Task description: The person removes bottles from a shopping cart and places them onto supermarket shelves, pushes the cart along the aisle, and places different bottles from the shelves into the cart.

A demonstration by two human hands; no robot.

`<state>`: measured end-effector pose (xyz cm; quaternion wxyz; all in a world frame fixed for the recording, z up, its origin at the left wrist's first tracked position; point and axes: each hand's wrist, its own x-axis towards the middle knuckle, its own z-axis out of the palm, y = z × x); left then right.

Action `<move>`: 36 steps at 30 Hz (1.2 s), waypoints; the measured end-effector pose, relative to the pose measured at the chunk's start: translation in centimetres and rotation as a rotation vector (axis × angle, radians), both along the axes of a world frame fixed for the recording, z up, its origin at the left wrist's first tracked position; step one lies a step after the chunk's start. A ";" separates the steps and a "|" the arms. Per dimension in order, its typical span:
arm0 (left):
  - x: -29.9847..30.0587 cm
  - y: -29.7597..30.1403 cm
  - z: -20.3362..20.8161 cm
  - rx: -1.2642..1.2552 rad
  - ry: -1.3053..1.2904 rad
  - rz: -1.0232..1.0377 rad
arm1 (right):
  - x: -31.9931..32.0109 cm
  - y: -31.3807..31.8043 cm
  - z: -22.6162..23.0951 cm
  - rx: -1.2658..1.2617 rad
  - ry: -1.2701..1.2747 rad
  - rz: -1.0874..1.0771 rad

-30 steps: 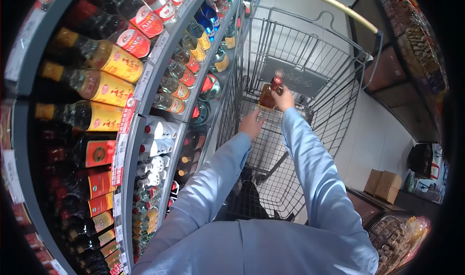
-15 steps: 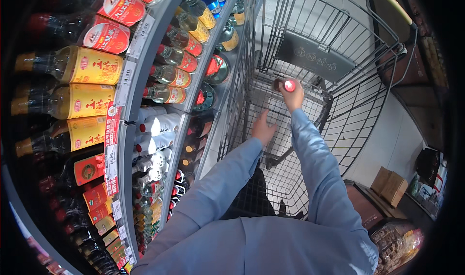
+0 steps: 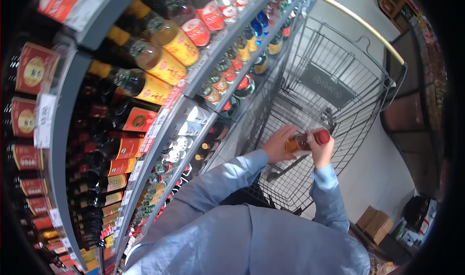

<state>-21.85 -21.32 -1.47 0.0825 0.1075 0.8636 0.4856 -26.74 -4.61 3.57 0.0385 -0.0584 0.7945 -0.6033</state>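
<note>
A glass bottle with amber liquid and a red cap is held slantwise over the shopping cart. My right hand is closed round its neck, just below the cap. At the bottle's lower end, my left hand is closed on its body, with the fingers over the near side. The hands partly cover the label, so the bottle's kind cannot be told. Below both hands lies the wire basket of the cart, with a grey panel at its far end.
On the left, grey shelves carry rows of bottles, among them yellow-labelled bottles. The cart's yellow handle is at the far right. A cardboard box lies at the lower right, near dark display stands.
My left hand has come up from beside the right and taken hold of the bottle's body. The bottle has tilted from end-on to slantwise. The view has shifted toward the shelves.
</note>
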 end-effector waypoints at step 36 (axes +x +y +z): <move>40.3 -22.6 44.2 -0.586 1.353 1.016 | 29.1 -33.5 44.7 -1.018 1.252 1.419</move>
